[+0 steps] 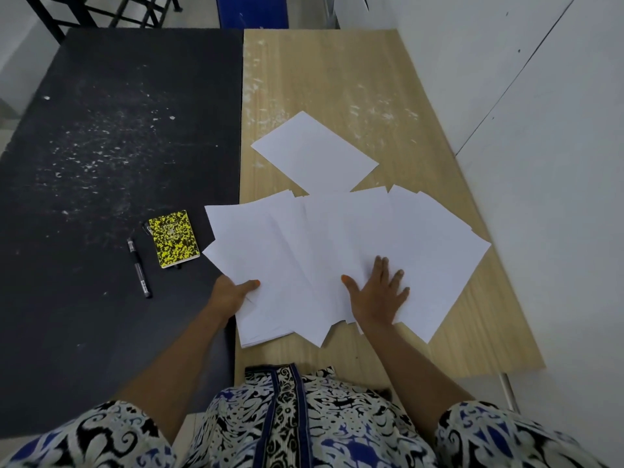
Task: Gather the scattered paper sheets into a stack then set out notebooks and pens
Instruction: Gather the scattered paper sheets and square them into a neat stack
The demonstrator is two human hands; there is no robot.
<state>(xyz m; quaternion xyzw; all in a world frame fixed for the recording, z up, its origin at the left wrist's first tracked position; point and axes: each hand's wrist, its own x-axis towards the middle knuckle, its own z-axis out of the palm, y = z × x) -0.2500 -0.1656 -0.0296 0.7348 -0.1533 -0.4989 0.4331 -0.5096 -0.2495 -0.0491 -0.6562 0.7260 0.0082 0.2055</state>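
Note:
Several white paper sheets (320, 251) lie fanned out and overlapping across the near part of the wooden table (337, 79). One more sheet (314, 152) lies alone, just beyond the fan. My left hand (233, 293) grips the fan's left edge, thumb on top and fingers hidden beneath the paper. My right hand (380, 292) presses flat on the sheets with fingers spread. On the black table (84, 146) to the left lie a small yellow-and-black notebook (174, 238) and a black pen (139, 268). A second dark pen (146, 228) peeks out from behind the notebook.
The black table and the wooden one stand side by side, their edges touching. A white wall (540, 163) runs close along the wooden table's right side. A blue chair (251, 10) and a black metal frame (101, 11) stand beyond the far edges.

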